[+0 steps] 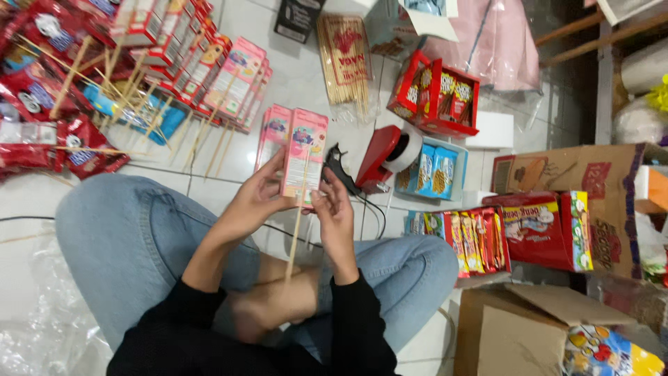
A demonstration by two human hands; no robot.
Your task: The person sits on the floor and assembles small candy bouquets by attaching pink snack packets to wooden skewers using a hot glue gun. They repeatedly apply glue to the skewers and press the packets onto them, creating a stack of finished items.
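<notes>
Centrally, the left hand (254, 202) grasps a pink snack box (304, 157) while the right hand (334, 209) pinches the bamboo skewer (295, 240) against it, above crossed legs

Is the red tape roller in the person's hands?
No, the red tape roller lies on the floor; both hands hold a pink box on a stick.

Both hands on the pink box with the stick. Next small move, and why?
Probably set this pink box down with the other stick-mounted boxes on the floor. The left hand and right hand hold it with a wooden skewer already along its back, matching the finished ones. Whether the skewer is fixed can't be seen, so press it first.
</notes>
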